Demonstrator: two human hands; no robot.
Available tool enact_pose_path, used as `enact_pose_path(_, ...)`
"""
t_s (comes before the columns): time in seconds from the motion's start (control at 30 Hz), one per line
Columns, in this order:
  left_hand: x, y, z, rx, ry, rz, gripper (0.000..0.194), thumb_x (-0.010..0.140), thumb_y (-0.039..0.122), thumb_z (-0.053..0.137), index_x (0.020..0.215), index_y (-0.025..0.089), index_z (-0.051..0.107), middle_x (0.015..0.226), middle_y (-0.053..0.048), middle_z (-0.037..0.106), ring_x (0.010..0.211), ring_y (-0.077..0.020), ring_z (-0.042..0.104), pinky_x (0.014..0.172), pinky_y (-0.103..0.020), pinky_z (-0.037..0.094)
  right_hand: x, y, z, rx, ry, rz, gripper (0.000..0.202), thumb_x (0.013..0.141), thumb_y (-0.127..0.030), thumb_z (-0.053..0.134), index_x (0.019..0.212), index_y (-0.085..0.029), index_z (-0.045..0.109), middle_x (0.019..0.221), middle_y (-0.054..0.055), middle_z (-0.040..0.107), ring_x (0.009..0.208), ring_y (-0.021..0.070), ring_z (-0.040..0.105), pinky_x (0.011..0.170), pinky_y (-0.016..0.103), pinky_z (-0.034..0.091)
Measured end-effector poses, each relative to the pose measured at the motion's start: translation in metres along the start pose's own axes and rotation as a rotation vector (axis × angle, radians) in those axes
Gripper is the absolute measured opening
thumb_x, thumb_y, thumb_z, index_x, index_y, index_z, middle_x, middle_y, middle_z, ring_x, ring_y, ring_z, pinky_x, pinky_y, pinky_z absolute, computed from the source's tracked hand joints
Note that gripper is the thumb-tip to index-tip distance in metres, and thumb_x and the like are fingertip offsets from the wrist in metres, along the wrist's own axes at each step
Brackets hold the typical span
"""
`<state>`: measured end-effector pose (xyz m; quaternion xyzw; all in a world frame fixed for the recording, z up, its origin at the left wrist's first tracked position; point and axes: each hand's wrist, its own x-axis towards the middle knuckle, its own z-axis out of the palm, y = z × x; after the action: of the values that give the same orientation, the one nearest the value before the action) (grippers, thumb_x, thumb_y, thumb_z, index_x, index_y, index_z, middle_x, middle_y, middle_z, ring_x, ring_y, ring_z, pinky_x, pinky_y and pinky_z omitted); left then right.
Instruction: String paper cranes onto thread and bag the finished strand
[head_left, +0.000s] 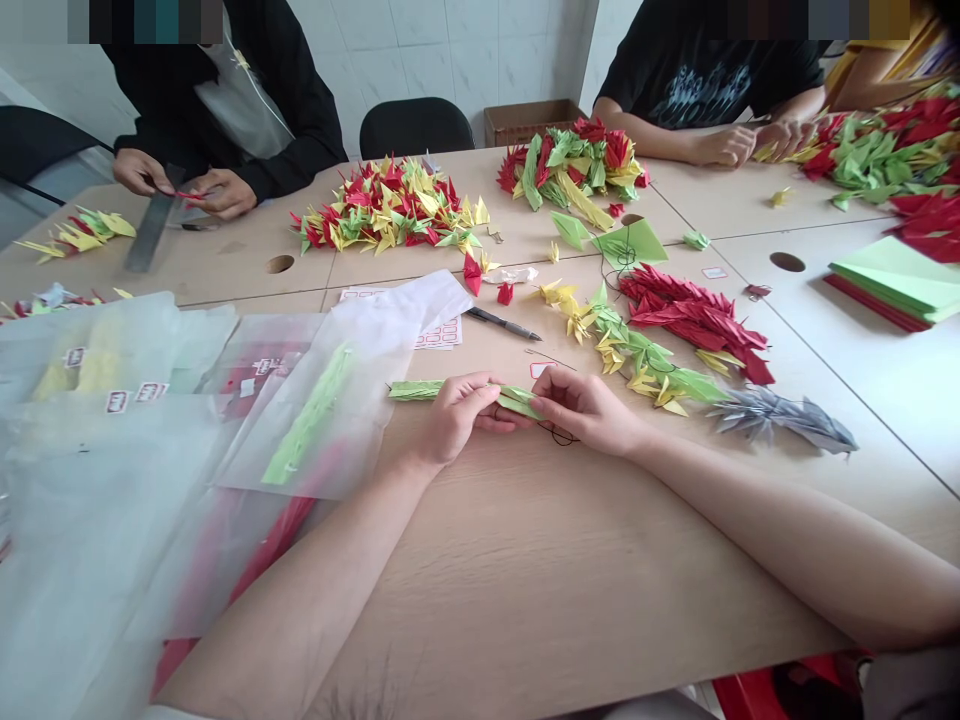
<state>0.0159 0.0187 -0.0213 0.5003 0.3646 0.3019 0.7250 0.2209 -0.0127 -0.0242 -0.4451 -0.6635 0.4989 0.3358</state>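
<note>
Between my hands, just above the table, is a green folded paper strip (415, 390) that looks like a stack of folded pieces. My left hand (465, 408) is closed around its middle, with the far end sticking out to the left. The fingertips of my right hand (581, 408) pinch its right end. A dark thread (561, 437) loops below my right fingers. Beyond my right hand lie a yellow and green paper garland (634, 350) and red folded paper strings (697, 318). A grey folded paper bunch (784, 418) lies to their right.
Translucent plastic bags (112, 500) of folded paper cover the left side. A black pen (502, 323) lies ahead. Further back are a pile of paper cranes (390, 205) and another colourful pile (570, 165). Green paper sheets (900, 275) are stacked at right. Two people (225, 90) (712, 90) sit opposite.
</note>
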Motion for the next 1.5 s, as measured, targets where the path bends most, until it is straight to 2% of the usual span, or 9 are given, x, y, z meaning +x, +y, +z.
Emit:
enact_pose_path(0.17,-0.0011,0.0015,0.0058,0.159,0.068,0.005,0.031,0.072,0.04,0.08,0.082,0.013,0.068,0.08,-0.003,0.072,0.072,-0.0191,0.074,0.065,-0.024,0.059,-0.0009,0.0017,0.0011,0.028,-0.024,0.001,0.034,0.09,-0.047,0.061,0.079,-0.019,0.047,0.064,-0.005,0.044,0.052,0.0074,0.04,0.048,0.021,0.031)
enact_pose_path(0.33,-0.0009,0.0004,0.0037,0.131,0.021,-0.032,0.032,0.077,0.043,0.073,0.082,0.012,0.069,0.08,-0.004,0.072,0.072,-0.0194,0.074,0.071,-0.028,0.06,-0.0014,0.0033,0.0005,0.12,-0.014,0.016,0.031,0.092,-0.047,0.059,0.083,-0.019,0.049,0.063,-0.006,0.045,0.05,0.0077,0.041,0.047,0.022,0.032)
enact_pose_path(0.47,-0.0027,-0.0024,0.0021,0.118,-0.01,-0.007,0.034,0.084,0.046,0.064,0.084,0.013,0.069,0.083,-0.005,0.073,0.075,-0.0214,0.074,0.069,-0.03,0.061,-0.0012,0.0034,-0.0008,0.08,-0.026,0.004,0.029,0.093,-0.044,0.058,0.082,-0.019,0.049,0.063,-0.005,0.048,0.052,0.0083,0.041,0.049,0.021,0.032)
enact_pose_path(0.57,-0.0032,-0.0041,0.0046,0.18,-0.001,0.026,0.03,0.081,0.044,0.07,0.082,0.014,0.067,0.08,-0.003,0.072,0.077,-0.0208,0.074,0.071,-0.028,0.061,-0.0011,0.0022,-0.0006,0.06,-0.038,0.007,0.028,0.092,-0.043,0.06,0.082,-0.018,0.05,0.062,-0.005,0.047,0.052,0.0076,0.04,0.048,0.021,0.031)
enact_pose_path(0.83,-0.0018,-0.0024,0.0067,0.18,0.075,0.02,0.033,0.076,0.044,0.077,0.083,0.013,0.068,0.081,-0.003,0.072,0.076,-0.0199,0.074,0.068,-0.026,0.059,-0.0001,0.0021,0.0002,0.298,-0.01,0.134,0.037,0.092,-0.054,0.055,0.081,-0.02,0.047,0.058,-0.008,0.04,0.045,0.0061,0.036,0.042,0.018,0.028)
enact_pose_path(1.07,-0.0001,0.0,0.0041,0.114,0.017,-0.036,0.035,0.083,0.047,0.069,0.089,0.013,0.068,0.086,-0.005,0.073,0.078,-0.0198,0.074,0.073,-0.028,0.059,0.0007,0.0054,-0.0005,0.162,0.035,0.061,0.034,0.094,-0.051,0.053,0.083,-0.019,0.05,0.061,-0.006,0.044,0.049,0.0071,0.039,0.046,0.02,0.034)
enact_pose_path(1.27,-0.0014,-0.0013,0.0052,0.21,0.017,-0.021,0.034,0.077,0.046,0.075,0.086,0.013,0.071,0.084,-0.006,0.074,0.08,-0.0219,0.074,0.074,-0.03,0.06,-0.0008,0.0001,0.0004,0.057,0.029,0.041,0.033,0.094,-0.05,0.053,0.083,-0.019,0.05,0.063,-0.005,0.046,0.051,0.0085,0.042,0.047,0.021,0.034)
enact_pose_path(1.4,-0.0017,-0.006,0.007,0.214,0.023,0.012,0.034,0.074,0.045,0.077,0.084,0.013,0.072,0.083,-0.007,0.075,0.081,-0.0226,0.074,0.077,-0.031,0.06,-0.0005,0.002,0.0021,0.019,0.04,0.025,0.032,0.088,-0.049,0.062,0.085,-0.018,0.053,0.071,-0.003,0.052,0.052,0.0077,0.042,0.046,0.021,0.033)
enact_pose_path(1.5,-0.0015,-0.0074,0.0073,0.22,0.04,0.03,0.034,0.076,0.045,0.076,0.088,0.014,0.073,0.087,-0.006,0.076,0.084,-0.0228,0.074,0.078,-0.031,0.06,0.0006,0.0049,0.0029,0.043,0.051,0.04,0.031,0.089,-0.049,0.061,0.086,-0.019,0.055,0.065,-0.004,0.051,0.049,0.0082,0.041,0.046,0.022,0.034)
